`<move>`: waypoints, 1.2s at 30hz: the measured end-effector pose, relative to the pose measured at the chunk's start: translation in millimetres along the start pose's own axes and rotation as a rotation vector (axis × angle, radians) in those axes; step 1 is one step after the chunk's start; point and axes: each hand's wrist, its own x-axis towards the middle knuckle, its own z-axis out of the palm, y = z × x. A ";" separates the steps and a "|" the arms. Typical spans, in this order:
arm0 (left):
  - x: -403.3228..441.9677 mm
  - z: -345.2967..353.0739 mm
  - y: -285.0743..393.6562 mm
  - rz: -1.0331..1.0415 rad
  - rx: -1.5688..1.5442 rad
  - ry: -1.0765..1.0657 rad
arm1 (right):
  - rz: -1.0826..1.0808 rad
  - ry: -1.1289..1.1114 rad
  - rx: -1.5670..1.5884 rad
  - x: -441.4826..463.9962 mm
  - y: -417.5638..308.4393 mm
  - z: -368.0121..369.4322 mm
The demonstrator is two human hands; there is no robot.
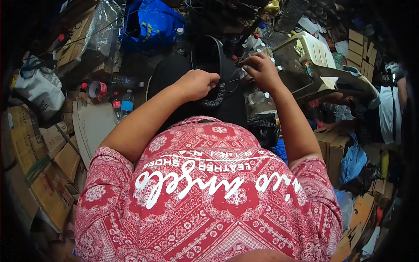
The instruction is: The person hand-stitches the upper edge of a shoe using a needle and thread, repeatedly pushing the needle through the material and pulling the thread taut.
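A black shoe (221, 56) lies on my lap over dark trousers, its toe with gathered stitching turned toward me. My left hand (198, 85) is closed at the shoe's opening, fingers curled over its left edge near the toe. To the right of the shoe, my right hand (262, 72) is raised with its fingers pinched together. A thin thread (232, 81) runs from the stitched toe to these fingers, with a loose loop hanging below. Something small and dark shows at the right fingertips; I cannot make out what it is.
A blue bag (152, 24) lies ahead. Plastic bottles (127, 102) stand to the left, beside cardboard pieces (41, 174) and a white bag (41, 89). A worn plastic chair (316, 50) stands on the right, with more bottles near it. Boxes (336, 146) are stacked behind.
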 end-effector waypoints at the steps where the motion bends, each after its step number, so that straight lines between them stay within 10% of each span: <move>1: 0.0 -0.1 -2.0 -0.008 -0.004 0.002 | -0.005 0.005 0.112 -1.8 -9.8 -7.0; 6: 2.6 1.0 -4.5 0.010 -0.025 -0.005 | -0.474 -0.161 -0.413 -12.8 -34.7 -5.0; 16: -19.2 -9.0 -1.7 0.076 0.181 0.088 | -0.560 -0.184 -0.571 -7.0 -38.7 4.9; 29: -60.9 -21.4 -19.5 0.147 0.394 0.151 | -0.530 -0.203 -0.430 -23.4 -1.6 9.0; 31: -84.9 -38.9 -31.5 -0.059 0.378 0.147 | -0.230 -0.267 -0.541 -37.1 25.2 -11.2; 36: -87.8 -58.7 -18.1 -0.138 -0.437 0.439 | 0.346 -0.036 0.929 -33.5 23.5 -23.0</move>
